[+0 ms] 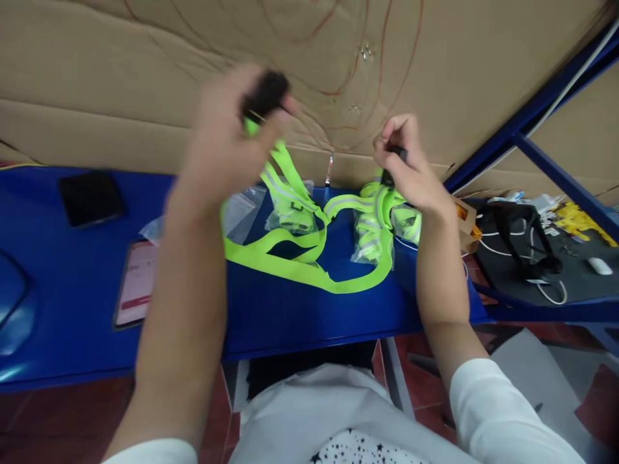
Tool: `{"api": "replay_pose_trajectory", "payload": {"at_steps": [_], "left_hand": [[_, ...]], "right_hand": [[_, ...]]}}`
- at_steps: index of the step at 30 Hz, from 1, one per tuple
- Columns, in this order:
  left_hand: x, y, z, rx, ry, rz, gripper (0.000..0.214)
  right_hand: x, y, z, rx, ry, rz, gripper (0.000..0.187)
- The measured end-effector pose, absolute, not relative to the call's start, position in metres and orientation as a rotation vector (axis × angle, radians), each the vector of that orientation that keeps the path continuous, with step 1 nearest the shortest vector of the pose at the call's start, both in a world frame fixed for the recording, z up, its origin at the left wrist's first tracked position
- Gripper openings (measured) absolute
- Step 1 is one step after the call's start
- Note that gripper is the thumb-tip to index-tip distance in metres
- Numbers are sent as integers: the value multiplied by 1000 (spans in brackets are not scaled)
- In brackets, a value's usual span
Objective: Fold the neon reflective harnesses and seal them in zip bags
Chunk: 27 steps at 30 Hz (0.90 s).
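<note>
My left hand [227, 138] is raised above the blue table [290, 309], fingers closed round a black buckle [265, 93] at one end of a neon yellow-green reflective strap [309, 270]. My right hand [409, 167] is closed on another black buckle [394, 164] at the strap's other end. The strap hangs down from both hands and loops across the table between them. The left hand is blurred by motion.
Two clear bags of folded reflective straps [290, 216] [370, 235] lie behind the loop. A phone with a lit screen [135, 283] and a dark phone [89, 196] lie at the left. Cardboard [145, 77] backs the table. Cables and a black stand [527, 238] clutter the right.
</note>
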<state>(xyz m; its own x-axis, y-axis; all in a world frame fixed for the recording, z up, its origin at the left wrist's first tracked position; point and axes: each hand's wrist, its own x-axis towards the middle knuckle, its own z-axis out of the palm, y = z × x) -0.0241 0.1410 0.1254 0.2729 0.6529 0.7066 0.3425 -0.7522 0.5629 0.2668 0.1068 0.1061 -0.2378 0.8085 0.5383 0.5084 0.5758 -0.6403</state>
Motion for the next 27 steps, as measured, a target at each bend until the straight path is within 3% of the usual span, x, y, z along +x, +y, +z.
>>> {"api": "replay_pose_trajectory", "payload": {"at_steps": [3,6,12,18,20,24,27], "left_hand": [[28,130,106,2126,600,1254,12],[54,124,92,2015,512,1217,34],[47,126,90,2128,382,1160,58],[37,134,93,2151,518,1274,31],[33,137,95,2069,561,1348,27],[23,141,102,2004,748,1429,23],[10,141,107,2119,757,1323,37]], "right_hand": [[242,110,96,-1097,-1853,371,41],[224,109,92,-1163,-1806,328,55],[214,116,84,-1164,-1737,349,62],[212,111,84,-983,-1796,470,94],[216,103,93,-934,-1918,482,90],[227,88,112,-1011,-2080,381,49],[236,81,120,-1063,-2029,232,38]]}}
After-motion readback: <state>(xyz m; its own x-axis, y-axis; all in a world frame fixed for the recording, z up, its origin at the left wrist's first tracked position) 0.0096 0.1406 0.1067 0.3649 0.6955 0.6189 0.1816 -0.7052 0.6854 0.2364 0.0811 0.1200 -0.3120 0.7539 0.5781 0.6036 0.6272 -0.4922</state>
